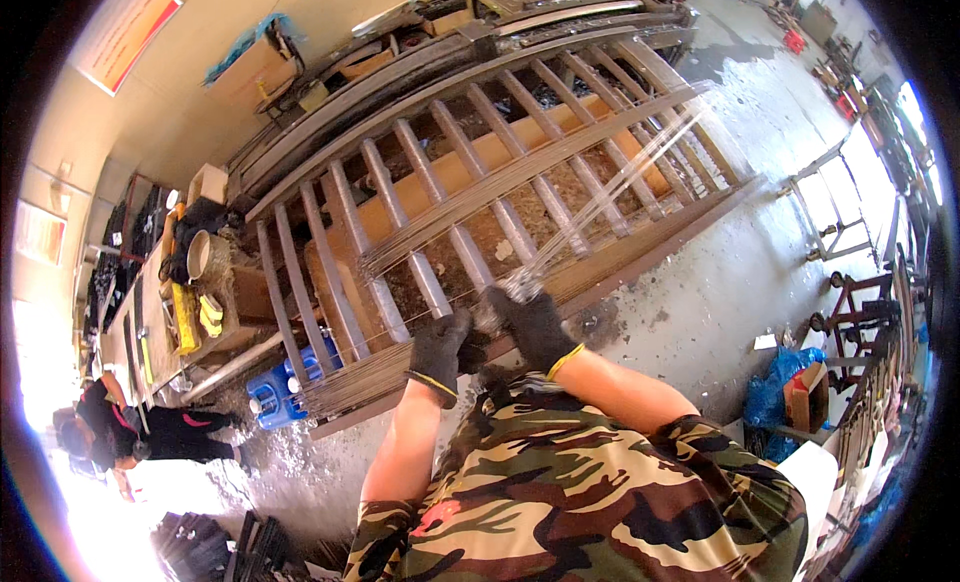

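Nearest the viewer, a camouflage-patterned garment (590, 482) fills the lower part, and 2 bare forearms lead up to 2 dark gloves with yellow cuffs. The right hand (535, 328) appears closed on the near end of pale strands (523, 281), which run obliquely away toward the upper right, over the slats. The left hand (438, 350) is just beside it, fingers curled; whether it pinches anything cannot be told, its fingertips being hidden. Just beyond lies the near bundle (640, 240) of thin, long rods, along the closest edge of a slatted metal frame (385, 182); a farther bundle (520, 182) lies parallel to it across the slats. As a judgement of progress, only the pale strands are in hand, while the bulk of the stock lies on the frame in these 2 bundles; no finished piece can be identified, so the stage reached is uncertain. Blue jugs (275, 397) stand by the frame's left end. Farther off, at left, another person (110, 422) is near a cluttered workbench (150, 322); at right are wheeled carts (850, 317).
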Motion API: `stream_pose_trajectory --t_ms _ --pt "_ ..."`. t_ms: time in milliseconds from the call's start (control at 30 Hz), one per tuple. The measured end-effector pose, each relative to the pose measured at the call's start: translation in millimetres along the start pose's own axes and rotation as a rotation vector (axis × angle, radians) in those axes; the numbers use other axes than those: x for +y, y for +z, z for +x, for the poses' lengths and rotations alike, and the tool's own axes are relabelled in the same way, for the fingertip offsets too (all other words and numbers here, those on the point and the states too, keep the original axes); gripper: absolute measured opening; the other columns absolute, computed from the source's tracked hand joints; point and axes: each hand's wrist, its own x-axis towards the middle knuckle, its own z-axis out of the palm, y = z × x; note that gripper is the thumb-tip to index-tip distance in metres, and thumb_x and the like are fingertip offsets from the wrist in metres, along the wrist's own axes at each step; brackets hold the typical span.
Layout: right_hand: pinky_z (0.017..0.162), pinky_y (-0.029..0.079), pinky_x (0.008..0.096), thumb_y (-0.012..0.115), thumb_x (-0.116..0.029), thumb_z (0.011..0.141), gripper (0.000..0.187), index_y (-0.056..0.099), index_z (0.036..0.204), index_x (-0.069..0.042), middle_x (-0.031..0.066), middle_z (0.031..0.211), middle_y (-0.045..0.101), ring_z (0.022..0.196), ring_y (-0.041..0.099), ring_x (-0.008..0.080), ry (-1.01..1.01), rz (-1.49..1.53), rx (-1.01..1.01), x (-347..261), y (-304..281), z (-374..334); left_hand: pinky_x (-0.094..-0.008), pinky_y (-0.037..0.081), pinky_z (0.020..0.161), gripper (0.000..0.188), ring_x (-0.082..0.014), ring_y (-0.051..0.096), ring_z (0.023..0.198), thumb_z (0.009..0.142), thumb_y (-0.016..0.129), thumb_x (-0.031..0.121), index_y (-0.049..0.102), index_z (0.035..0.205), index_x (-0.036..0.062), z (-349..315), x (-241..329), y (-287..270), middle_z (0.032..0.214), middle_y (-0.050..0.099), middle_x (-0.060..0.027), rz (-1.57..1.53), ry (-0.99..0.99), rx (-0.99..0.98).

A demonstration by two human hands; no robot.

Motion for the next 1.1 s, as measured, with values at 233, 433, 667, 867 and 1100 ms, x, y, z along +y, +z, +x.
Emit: stream_pose_trajectory --t_ms 233,433,667,867,1100 --pt "0.072 0.046 0.0410 0.054 -0.019 0.091 0.015 0.063 0.098 -0.010 0.0144 0.091 0.058 0.086 0.057 0.0335 0.079 0.279 -0.038 -2 -2 -12 -0.0275 0.039 0.040 0.033 -0.0118 0.051 0.043 0.093 0.052 0.027 0.062 0.076 0.0012 9 -8 -3 0.055 0.057 -0.0058 0.357 0.068 -0.033" --pt "0.056 0.042 0.0299 0.056 -0.032 0.093 0.029 0.060 0.084 -0.005 0.0023 0.068 0.054 0.060 0.049 0.0123 0.305 0.523 0.044 39 -49 9 -0.0276 0.037 0.040 0.032 -0.0121 0.049 0.043 0.090 0.058 0.031 0.061 0.075 0.0028 -1 -6 -3 0.056 0.055 -0.0044 0.284 -0.009 -0.036" --pt "0.066 0.049 0.0302 0.061 -0.016 0.090 0.012 0.061 0.092 -0.005 0.0028 0.081 0.060 0.072 0.059 0.0137 0.039 0.129 0.154 77 -88 26 -0.0253 0.039 0.042 0.030 -0.0096 0.051 0.045 0.092 0.058 0.029 0.063 0.080 0.0013 -12 -19 -13 0.060 0.059 -0.0042 0.221 0.001 -0.052" --pt "0.062 0.047 0.0332 0.054 -0.011 0.089 0.013 0.064 0.098 -0.006 0.0087 0.081 0.060 0.068 0.058 0.0224 0.356 0.625 0.038 35 -47 7 -0.0255 0.041 0.043 0.031 -0.0115 0.058 0.052 0.092 0.058 0.032 0.063 0.091 0.0015 -13 1 6 0.069 0.064 -0.0060 0.062 -0.002 -0.076" --pt "0.073 0.048 0.0423 0.056 -0.008 0.079 0.025 0.059 0.103 -0.002 0.0169 0.093 0.061 0.085 0.059 0.0368 -0.522 -0.396 -0.156 -2 -46 -12 -0.0254 0.037 0.037 0.028 -0.0116 0.053 0.044 0.093 0.054 0.027 0.063 0.090 0.0007 -10 8 3 0.062 0.061 -0.0062 0.441 -0.064 -0.114"
